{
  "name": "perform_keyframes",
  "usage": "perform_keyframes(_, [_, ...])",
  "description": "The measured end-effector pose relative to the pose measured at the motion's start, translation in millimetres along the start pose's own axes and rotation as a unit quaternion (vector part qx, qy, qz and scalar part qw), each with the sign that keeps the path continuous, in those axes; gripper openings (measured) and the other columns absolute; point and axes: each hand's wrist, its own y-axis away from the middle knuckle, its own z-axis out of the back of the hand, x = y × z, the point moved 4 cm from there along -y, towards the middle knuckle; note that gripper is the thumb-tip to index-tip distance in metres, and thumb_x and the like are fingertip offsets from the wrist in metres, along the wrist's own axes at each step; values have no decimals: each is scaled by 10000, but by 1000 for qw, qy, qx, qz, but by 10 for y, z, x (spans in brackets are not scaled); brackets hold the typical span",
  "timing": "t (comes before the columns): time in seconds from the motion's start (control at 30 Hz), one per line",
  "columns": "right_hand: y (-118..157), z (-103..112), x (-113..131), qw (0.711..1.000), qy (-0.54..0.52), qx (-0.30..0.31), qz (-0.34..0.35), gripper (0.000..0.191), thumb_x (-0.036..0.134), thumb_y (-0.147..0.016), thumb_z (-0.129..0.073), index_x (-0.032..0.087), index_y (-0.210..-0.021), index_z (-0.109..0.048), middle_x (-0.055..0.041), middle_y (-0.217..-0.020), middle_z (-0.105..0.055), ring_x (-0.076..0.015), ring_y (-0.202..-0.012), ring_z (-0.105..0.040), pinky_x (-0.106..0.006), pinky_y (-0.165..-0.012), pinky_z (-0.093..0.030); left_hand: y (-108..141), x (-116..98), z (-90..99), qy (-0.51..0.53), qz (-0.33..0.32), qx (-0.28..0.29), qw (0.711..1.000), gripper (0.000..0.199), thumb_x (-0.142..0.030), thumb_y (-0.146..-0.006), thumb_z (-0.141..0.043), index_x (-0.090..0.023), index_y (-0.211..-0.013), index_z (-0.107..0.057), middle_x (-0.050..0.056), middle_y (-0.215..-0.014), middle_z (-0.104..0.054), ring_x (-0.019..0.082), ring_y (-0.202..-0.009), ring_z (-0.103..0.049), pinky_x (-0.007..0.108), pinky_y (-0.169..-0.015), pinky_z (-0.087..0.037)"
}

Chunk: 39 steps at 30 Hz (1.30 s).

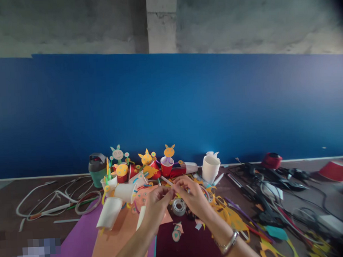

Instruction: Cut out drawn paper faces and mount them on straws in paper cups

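My left hand and my right hand meet at the fingertips above the middle of the table. Both are closed in a pinch, and whatever is between the fingers is too small to make out. A pale strip shows just beyond the fingertips; I cannot tell whether it is held. Below and between the hands lies a roll of clear tape. Small paper cutouts lie nearer to me. Left of my left hand are an orange paper face and a tipped white paper cup.
Red cup and other cups with paper animal figures stand along the blue partition. A white cup holds paper scraps. Yellow scraps and black cables spread right. White cables and purple paper lie left.
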Motion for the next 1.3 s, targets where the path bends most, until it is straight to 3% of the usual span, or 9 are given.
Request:
perform_keyframes(0.13, [-2,32,17,1000,21,-3,18,216,279,-839,-562,166,-661,-607,-57,-923,-602,-178,-876,-589,-252,-750,-461,11,27,-11,-1,8,10,1000,235,-380,-772,-644,-152,-720,-638,-1,-642,-586,125,-620,-520,228,-622,-398])
perform_keyframes(0.3, [-6,27,-7,1000,2,17,-11,207,292,-837,-562,167,-679,-608,-59,-975,-604,-176,-866,-596,-249,-712,-466,-20,44,25,-56,-10,13,998,274,-415,-747,-667,-144,-708,-655,5,-633,-589,140,-633,-532,232,-611,-389])
perform_keyframes(0.43, [-6,40,-7,1000,18,-5,17,194,268,-822,-577,168,-657,-598,-64,-974,-604,-191,-919,-583,-273,-783,-453,-24,51,10,-24,19,25,999,263,-405,-729,-683,-144,-711,-660,-2,-609,-580,133,-607,-520,235,-609,-388])
perform_keyframes(0.83, [-15,0,-62,1000,-5,-3,-13,267,350,-865,-505,165,-707,-615,-63,-912,-620,-178,-785,-602,-263,-662,-483,4,29,31,-66,-13,15,998,214,-359,-764,-638,-151,-714,-651,13,-656,-613,136,-622,-530,226,-585,-374])
perform_keyframes(0.9, [1,40,-28,998,43,-48,12,262,354,-887,-474,174,-784,-634,-74,-935,-625,-200,-845,-592,-303,-734,-478,-4,11,51,-85,-15,-8,996,216,-361,-768,-625,-155,-712,-656,24,-667,-634,153,-645,-557,236,-602,-385])
perform_keyframes(1.0, [56,66,106,972,180,-99,112,173,287,-868,-522,212,-816,-669,-81,-1032,-606,-243,-992,-531,-386,-876,-398,-8,-56,81,-135,-22,-43,990,238,-377,-774,-602,-160,-704,-670,42,-686,-665,181,-681,-583,254,-628,-394])
perform_keyframes(1.13, [106,2,173,943,286,-75,153,162,223,-854,-549,268,-872,-704,-63,-1014,-635,-252,-963,-525,-399,-813,-367,9,-163,79,-203,-53,-65,976,226,-355,-782,-583,-173,-688,-679,30,-671,-670,183,-676,-572,265,-649,-384])
perform_keyframes(1.3, [85,-27,116,953,268,-45,132,150,211,-855,-555,241,-822,-698,-52,-885,-685,-230,-873,-566,-374,-791,-364,44,-216,58,-254,-115,-69,958,167,-279,-794,-557,-190,-682,-644,11,-680,-642,180,-694,-570,256,-658,-385])
